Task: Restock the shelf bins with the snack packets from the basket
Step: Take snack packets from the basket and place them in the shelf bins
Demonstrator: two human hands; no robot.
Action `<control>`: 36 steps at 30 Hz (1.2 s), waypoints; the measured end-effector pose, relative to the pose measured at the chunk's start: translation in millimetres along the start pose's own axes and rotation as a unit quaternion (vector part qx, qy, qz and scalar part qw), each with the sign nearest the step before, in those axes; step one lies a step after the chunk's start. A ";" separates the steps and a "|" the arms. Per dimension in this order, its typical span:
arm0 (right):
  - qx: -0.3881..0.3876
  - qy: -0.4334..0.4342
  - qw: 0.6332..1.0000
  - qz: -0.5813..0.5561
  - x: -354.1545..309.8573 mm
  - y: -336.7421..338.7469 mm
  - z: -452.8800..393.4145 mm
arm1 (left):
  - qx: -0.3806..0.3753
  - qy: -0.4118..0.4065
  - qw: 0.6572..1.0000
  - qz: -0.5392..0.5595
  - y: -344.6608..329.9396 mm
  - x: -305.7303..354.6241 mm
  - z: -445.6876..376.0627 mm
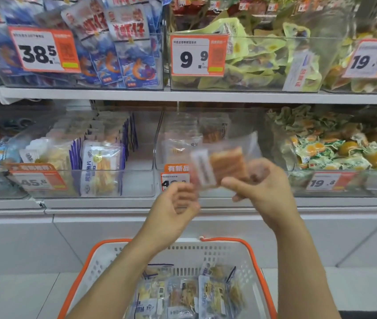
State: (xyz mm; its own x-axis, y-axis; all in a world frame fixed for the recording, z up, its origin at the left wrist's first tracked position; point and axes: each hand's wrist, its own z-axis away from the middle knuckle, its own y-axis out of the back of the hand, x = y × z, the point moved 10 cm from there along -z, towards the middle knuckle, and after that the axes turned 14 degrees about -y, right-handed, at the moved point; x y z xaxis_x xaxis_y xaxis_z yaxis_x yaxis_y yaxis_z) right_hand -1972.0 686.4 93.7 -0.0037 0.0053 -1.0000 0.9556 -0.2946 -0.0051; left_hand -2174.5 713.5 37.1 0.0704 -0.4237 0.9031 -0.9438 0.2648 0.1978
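Observation:
My right hand [261, 187] grips a clear snack packet [225, 163] with orange strips inside, held tilted in front of the middle clear bin [247, 134] on the lower shelf. That bin holds a few similar packets [212, 130] at its back. My left hand [176, 203] is just below and left of the packet with fingers loosely curled; motion blur hides whether it touches the packet's corner. Below, the white basket with an orange rim [247, 249] holds several packets [189, 293].
A left bin [137, 180] holds upright fish-snack packets [101, 171]. To the right, a bin [344, 143] is full of green egg packets. The upper shelf carries bins of blue [123, 54] and green packets [256, 61]. Orange price tags [176, 178] hang on bin fronts.

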 end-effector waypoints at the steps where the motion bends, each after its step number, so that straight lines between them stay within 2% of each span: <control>1: 0.065 0.035 0.997 0.000 -12.7 12.2 -2.1 | 0.021 -0.032 0.997 -0.073 10.9 6.5 -7.0; 2: 0.123 0.076 0.989 0.028 -26.0 22.5 -4.4 | 0.060 -0.068 0.985 -0.149 26.5 17.7 -13.7; 4: 0.209 0.163 0.953 0.146 -53.6 33.6 -8.8 | 0.123 -0.151 0.937 -0.292 52.8 42.2 -24.6; 6: 0.232 0.235 0.914 0.238 -69.5 32.9 -19.4 | 0.096 -0.168 0.892 -0.409 61.6 39.0 -39.1; 7: 0.223 0.242 0.907 0.262 -69.3 30.6 -30.0 | 0.065 -0.140 0.881 -0.447 64.3 26.0 -46.3; 9: 0.205 0.213 0.903 0.312 -60.0 25.0 -60.8 | 0.014 -0.076 0.866 -0.493 70.0 -3.2 -54.2; 10: 0.201 0.187 0.897 0.348 -52.9 22.5 -78.3 | 0.002 -0.071 0.854 -0.515 70.0 -10.0 -54.9; 12: 0.186 0.111 0.891 0.399 -35.8 22.3 -118.9 | 0.010 -0.091 0.825 -0.558 67.4 -12.7 -54.2; 14: 0.162 0.028 0.902 0.399 -24.9 19.7 -152.2 | 0.046 -0.120 0.805 -0.580 66.3 -8.7 -50.8; 18: 0.137 -0.081 0.910 0.383 3.2 10.6 -203.4 | 0.056 -0.134 0.793 -0.591 66.5 -8.6 -48.4; 20: 0.117 -0.088 0.880 0.452 11.2 -2.1 -218.6 | 0.054 -0.132 0.790 -0.597 65.8 -9.0 -48.1; 21: 0.088 -0.104 0.878 0.460 14.8 -13.1 -222.4 | 0.054 -0.129 0.788 -0.600 65.0 -9.4 -47.9; 23: 0.026 -0.148 0.964 0.220 36.1 -26.4 -240.4 | 0.058 -0.120 0.784 -0.607 64.3 -10.6 -48.5; 24: -0.005 -0.149 0.961 0.231 42.0 -33.0 -247.7 | 0.060 -0.115 0.782 -0.610 64.2 -11.0 -48.9; 25: -0.005 -0.144 0.923 0.358 50.6 -33.1 -254.4 | 0.062 -0.110 0.781 -0.612 64.6 -11.7 -49.4; 26: 0.012 -0.129 0.862 0.489 54.7 -29.7 -258.0 | 0.062 -0.106 0.781 -0.613 64.9 -12.5 -49.8; 27: 0.057 -0.151 0.842 0.516 62.4 -19.8 -263.8 | 0.061 -0.107 0.780 -0.613 65.0 -12.9 -50.2; 28: 0.099 -0.177 0.844 0.497 65.3 -10.8 -265.1 | 0.060 -0.109 0.780 -0.614 64.6 -13.2 -50.5; 30: 0.129 -0.154 0.842 0.501 58.0 -7.4 -262.4 | 0.060 -0.115 0.781 -0.611 65.0 -13.8 -49.5; 36: 0.134 -0.149 0.834 0.515 58.5 -19.3 -260.9 | 0.072 -0.120 0.787 -0.600 66.5 -11.9 -47.4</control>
State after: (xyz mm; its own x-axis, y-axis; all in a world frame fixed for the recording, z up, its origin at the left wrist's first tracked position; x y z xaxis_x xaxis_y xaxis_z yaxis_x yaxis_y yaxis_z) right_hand -1913.8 941.8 36.3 0.6664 -0.6081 -0.4314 0.3983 -0.1988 0.8954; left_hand -2222.8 777.2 57.6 0.8935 -0.4490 -0.0027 -0.2715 -0.5451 0.7932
